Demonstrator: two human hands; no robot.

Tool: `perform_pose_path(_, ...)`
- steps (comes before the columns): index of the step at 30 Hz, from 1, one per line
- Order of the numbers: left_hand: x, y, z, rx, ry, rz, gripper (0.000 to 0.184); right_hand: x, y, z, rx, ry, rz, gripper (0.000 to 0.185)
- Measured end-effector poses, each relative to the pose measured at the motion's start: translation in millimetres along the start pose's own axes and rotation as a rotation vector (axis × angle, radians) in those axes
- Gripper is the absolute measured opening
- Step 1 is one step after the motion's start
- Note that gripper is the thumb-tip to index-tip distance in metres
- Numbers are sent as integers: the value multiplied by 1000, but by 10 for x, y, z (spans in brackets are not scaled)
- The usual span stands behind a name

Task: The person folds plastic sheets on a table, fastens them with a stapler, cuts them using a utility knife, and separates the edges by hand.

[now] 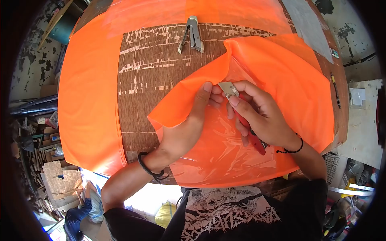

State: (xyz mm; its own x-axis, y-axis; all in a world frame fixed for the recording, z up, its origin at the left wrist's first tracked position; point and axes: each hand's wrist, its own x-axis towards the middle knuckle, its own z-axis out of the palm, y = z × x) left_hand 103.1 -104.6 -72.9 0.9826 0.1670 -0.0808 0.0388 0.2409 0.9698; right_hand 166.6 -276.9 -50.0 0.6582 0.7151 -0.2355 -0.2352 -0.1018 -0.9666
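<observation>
My left hand (189, 116) pinches the folded edge of an orange plastic sheet (281, 68) between thumb and fingers. The sheet has a clear, shiny film side and lies creased over the right half of the table. My right hand (267, 114) is closed around a red utility knife (257, 143), its metal blade end (227, 89) pointing up and left, close to the left fingertips and the sheet's edge. Whether the blade touches the sheet I cannot tell. Beyond both hands, a grey hand stapler (192, 35) rests on the wooden tabletop (148, 76).
A stack of orange sheets (90, 104) covers the table's left side, with more orange film (237, 14) along the far edge. A black pen (335, 90) lies at the right edge. Cardboard scraps (62, 180) fill the floor at left, where another person (82, 213) is partly visible.
</observation>
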Motion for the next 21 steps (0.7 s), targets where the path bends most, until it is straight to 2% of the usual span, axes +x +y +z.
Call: perform_pose_path(21,-12,11,1,41,1,-20,30,23,-23,46,-6,23,15,27)
